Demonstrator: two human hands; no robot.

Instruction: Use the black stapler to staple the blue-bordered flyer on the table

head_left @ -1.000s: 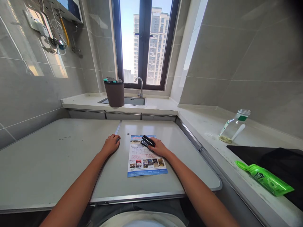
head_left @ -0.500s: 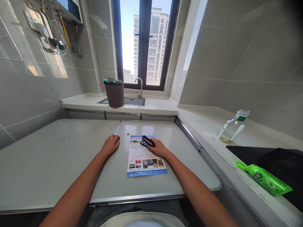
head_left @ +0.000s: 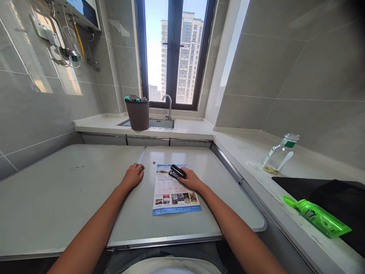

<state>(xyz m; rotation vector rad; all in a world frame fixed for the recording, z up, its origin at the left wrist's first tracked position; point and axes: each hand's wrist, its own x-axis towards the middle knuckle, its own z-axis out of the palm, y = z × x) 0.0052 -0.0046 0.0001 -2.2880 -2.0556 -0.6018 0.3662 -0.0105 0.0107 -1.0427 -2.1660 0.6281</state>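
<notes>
A black stapler (head_left: 178,171) lies over the upper right part of a printed flyer (head_left: 176,209), and my right hand (head_left: 191,178) is closed around its near end. The flyer, with blue borders, text and a row of small photos, lies flat on the pale folding table (head_left: 228,175). My left hand (head_left: 133,174) rests on the table by its centre seam, left of the flyer, fingers lying loosely on the surface. Nothing can be made out in it.
At the back, a brown bin (head_left: 138,114) stands by the sink (head_left: 161,122) and its faucet (head_left: 169,106). The right counter (head_left: 236,140) bears a glass bottle (head_left: 281,154) and a green squeeze tube (head_left: 322,217) near a black cloth-like item (head_left: 339,194). A small dark square (head_left: 154,163) lies above the flyer.
Both hands, the stapler and the flyer hold their places. Only the camera view has shifted very slightly.
</notes>
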